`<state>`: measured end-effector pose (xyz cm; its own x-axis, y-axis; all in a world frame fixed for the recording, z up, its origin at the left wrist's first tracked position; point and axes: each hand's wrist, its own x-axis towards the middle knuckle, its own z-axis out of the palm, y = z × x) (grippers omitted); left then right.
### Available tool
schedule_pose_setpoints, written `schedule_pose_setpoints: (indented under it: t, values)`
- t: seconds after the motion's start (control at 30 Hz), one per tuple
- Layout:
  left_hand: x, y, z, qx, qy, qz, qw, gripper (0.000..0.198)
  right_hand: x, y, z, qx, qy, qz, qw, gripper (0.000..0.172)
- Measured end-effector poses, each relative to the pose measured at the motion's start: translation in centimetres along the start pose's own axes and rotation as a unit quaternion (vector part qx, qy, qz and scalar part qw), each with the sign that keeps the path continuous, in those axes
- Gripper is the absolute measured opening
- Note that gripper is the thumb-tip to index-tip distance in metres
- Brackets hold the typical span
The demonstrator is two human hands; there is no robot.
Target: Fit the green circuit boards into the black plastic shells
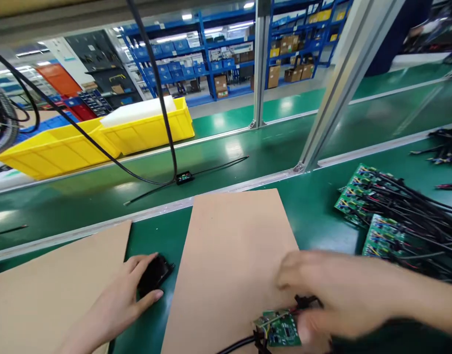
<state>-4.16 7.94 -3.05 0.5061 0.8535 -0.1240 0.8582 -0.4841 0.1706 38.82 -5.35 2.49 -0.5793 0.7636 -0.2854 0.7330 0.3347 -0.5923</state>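
My left hand [119, 295] grips a small black case [155, 274], fingers along its upper edge and thumb at its lower edge. The case is over the green tabletop between two cardboard sheets. My right hand [310, 285] is blurred by motion above the right-hand cardboard sheet [229, 246]; its thumb and fingers are spread apart. Close to that thumb, a green circuit board [283, 330] with coloured wires lies on the cardboard. A black cable [235, 345] runs off it to the lower left. Whether the thumb touches the board I cannot tell.
Wired circuit boards [382, 236] with black cables are piled at the right. Another cardboard sheet [60, 275] lies left. Beyond a metal rail, a small black module [184, 177] with cables rests near hanging black cables [155, 73]. Yellow bins [148, 132] and an aluminium post [344, 93] stand behind.
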Motion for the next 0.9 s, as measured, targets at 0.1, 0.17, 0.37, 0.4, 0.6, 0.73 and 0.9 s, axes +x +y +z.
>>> schedule_pose_setpoints:
  t: [0.1, 0.17, 0.37, 0.4, 0.6, 0.73, 0.9]
  values:
    - [-0.8, 1.3, 0.4, -0.028, 0.084, -0.018, 0.996, 0.054, -1.4, -1.1, 3.5, 0.017, 0.038, 0.026, 0.999, 0.004]
    - [0.1, 4.9, 0.2, -0.055, 0.123, 0.029, 0.990, 0.053, -1.1, -0.8, 4.5, 0.028, 0.081, 0.029, 0.996, 0.015]
    - [2.2, 17.8, 1.9, -0.159, 0.019, 0.213, 0.964, 0.052, -0.1, -0.7, 5.5, 0.053, 0.133, 0.009, 0.990, 0.004]
    - [2.1, 18.9, 2.2, -0.179, 0.016, 0.209, 0.961, 0.049, -0.1, -0.8, 5.7, 0.054, 0.139, 0.004, 0.989, 0.007]
    - [-0.1, 21.1, 1.1, -0.397, -0.029, 0.133, 0.908, 0.045, 0.6, -1.6, 4.4, 0.144, 0.250, -0.010, 0.957, 0.008]
    - [0.4, 21.4, -0.3, -0.400, -0.037, 0.066, 0.914, 0.029, 2.2, -1.4, 2.8, 0.239, 0.252, 0.005, 0.938, 0.007]
    - [1.8, 20.7, -1.5, -0.219, -0.006, 0.060, 0.974, 0.024, 3.8, -0.5, 2.1, 0.195, 0.253, 0.042, 0.947, 0.020]
